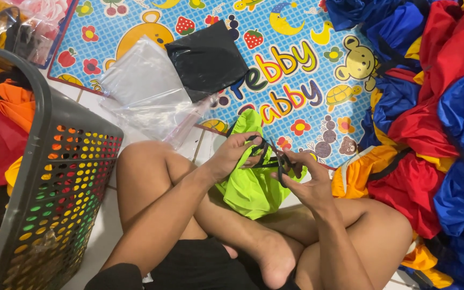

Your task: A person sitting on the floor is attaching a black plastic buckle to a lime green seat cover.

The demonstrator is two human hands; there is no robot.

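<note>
I sit cross-legged on the floor. A lime green fabric pouch lies across my lap and shin. My left hand pinches the black drawstring cord at the pouch's upper part. My right hand holds the other loops of the same black cord, fingers spread, just right of the left hand. The cord is stretched and tangled between both hands above the green fabric.
A grey perforated laundry basket full of coloured fabric stands at my left. Clear plastic bags and a black bag lie on a blue cartoon play mat. A heap of red, blue and yellow fabric fills the right.
</note>
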